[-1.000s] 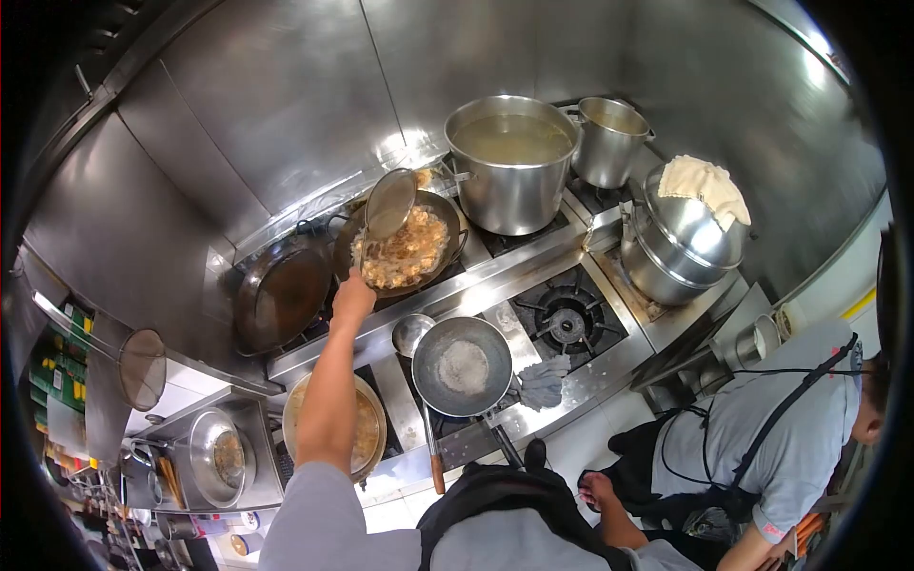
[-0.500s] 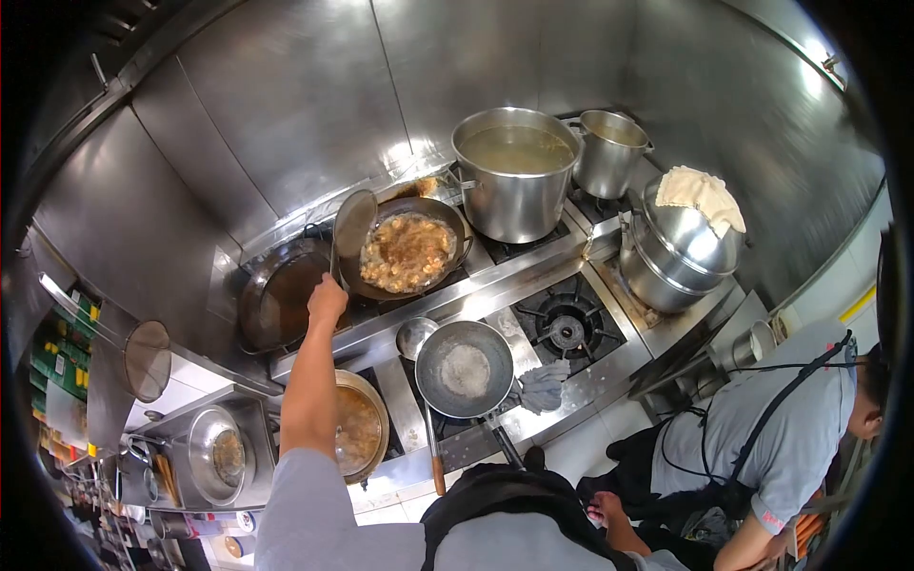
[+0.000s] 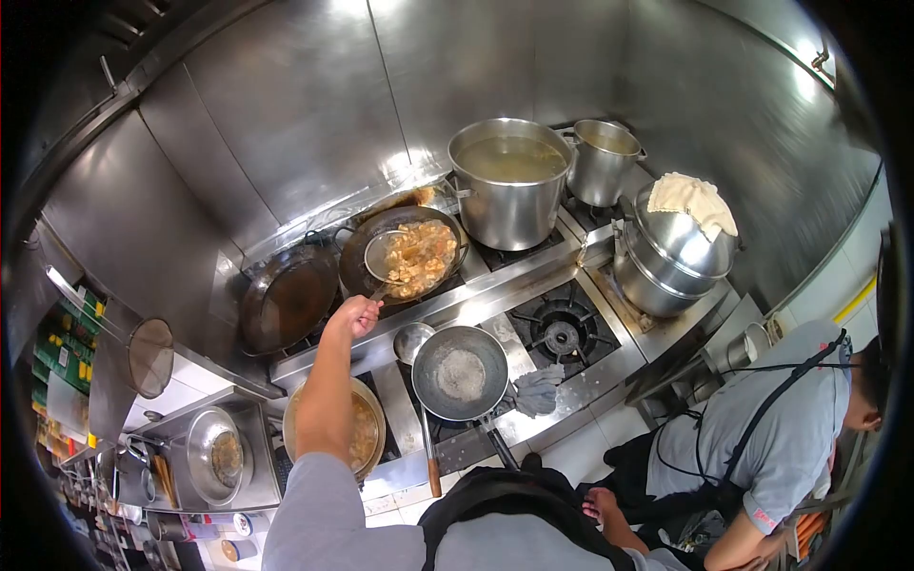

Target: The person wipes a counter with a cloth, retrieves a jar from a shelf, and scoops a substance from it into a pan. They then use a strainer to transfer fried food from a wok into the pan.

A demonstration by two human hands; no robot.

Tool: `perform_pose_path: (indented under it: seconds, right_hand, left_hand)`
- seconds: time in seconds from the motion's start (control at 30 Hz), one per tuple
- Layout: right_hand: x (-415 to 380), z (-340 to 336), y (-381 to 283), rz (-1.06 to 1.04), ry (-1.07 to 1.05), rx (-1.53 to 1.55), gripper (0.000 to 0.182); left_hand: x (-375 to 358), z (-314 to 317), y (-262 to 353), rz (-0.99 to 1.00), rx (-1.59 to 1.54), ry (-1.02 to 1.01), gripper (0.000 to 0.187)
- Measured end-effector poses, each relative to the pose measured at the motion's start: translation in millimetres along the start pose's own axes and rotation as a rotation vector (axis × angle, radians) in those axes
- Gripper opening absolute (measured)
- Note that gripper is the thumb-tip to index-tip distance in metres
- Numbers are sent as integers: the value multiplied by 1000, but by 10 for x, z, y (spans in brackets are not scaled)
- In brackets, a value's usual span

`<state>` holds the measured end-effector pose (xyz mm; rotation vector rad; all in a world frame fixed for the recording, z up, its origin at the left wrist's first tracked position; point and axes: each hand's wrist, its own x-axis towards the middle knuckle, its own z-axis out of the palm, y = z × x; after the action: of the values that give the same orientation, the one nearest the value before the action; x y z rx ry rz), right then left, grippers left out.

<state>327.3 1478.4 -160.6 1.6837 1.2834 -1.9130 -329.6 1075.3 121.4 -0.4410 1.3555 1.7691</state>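
My left hand is closed around the handle of a round mesh strainer. The strainer's bowl is down in a dark wok, at the left side of browned, bubbling food pieces in oil. My right hand is low by my waist at the right, its fingers curled; what they hold, if anything, is hidden. Below the wok, a grey frying pan with whitish residue rests on the front of the stove. A ladle with a wooden grip lies beside that pan.
Left of the wok stands another dark wok. A large stockpot, a smaller pot and a lidded steamer stand to the right. A grey cloth lies near a bare burner. A co-worker is at right.
The strainer has come down from above the wok's left edge into the food. My left hand has moved right and slightly down with it. My right hand stays low.
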Motion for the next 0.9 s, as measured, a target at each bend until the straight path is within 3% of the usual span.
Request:
perform_pose_path:
  seconds: [0.23,0.3,0.43,0.5,0.53,0.57,0.63,0.67,0.73,0.9]
  right_hand:
    - [265,-33,-46,-31,10,45,18]
    - [259,-35,-20,-10,25,44,16]
    - [270,-77,59,70,-7,-40,12]
    - [235,-68,78,57,-3,-89,12]
    - [208,-61,71,41,3,-135,14]
    - [208,-59,65,42,3,-136,14]
    - [262,-80,72,35,-17,-3,14]
    - [307,-91,51,36,-15,-2,14]
    - [362,-90,4,30,-14,109,13]
    - [230,-79,-106,-63,14,100,13]
  left_hand:
    - [-444,-15,41,99,156,82,12]
    - [-527,14,48,146,228,202,11]
    - [-319,-118,0,253,328,275,8]
    - [-145,-107,-64,449,612,461,10]
    - [-80,-116,-43,436,829,553,10]
    - [-33,-141,-68,435,828,554,10]
    - [-47,0,-154,669,1365,893,27]
    - [-88,82,-160,668,1365,891,27]
    - [-446,424,-83,475,1402,955,32]
    - [-879,588,-36,532,1479,967,33]
